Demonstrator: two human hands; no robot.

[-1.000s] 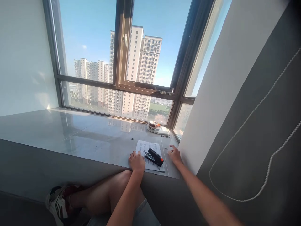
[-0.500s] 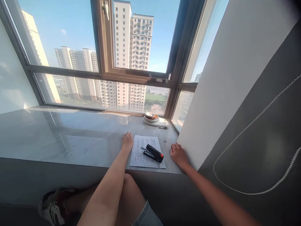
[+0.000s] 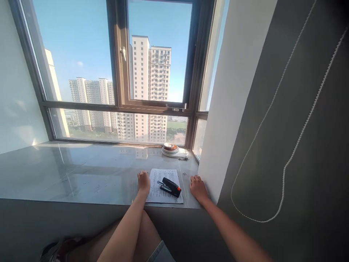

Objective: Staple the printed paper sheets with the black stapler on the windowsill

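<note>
In the head view, a black stapler (image 3: 170, 187) with a red patch at one end lies on a stack of printed sheets (image 3: 156, 197). Its upper arm is raised from its base, and a metal part sticks out at the left. Just left of the paper, my left hand (image 3: 143, 181) is by the sill with its fingers curled in; nothing shows in it. To the right of the sheets, my right hand (image 3: 198, 188) rests on the sill beside the wall, fingers loosely bent and apart, holding nothing.
Stacked plates or lids (image 3: 171, 150) stand by the window corner, with a small dark object (image 3: 183, 159) before them. Tiny staple-like bits (image 3: 184, 174) lie near the paper, others on the left sill (image 3: 109, 194). A beaded blind cord (image 3: 263, 221) hangs at right.
My left hand has curled its fingers, which were stretched on the sill. The view has tilted up and turned slightly right. The stapler, sheets and right hand keep their places.
</note>
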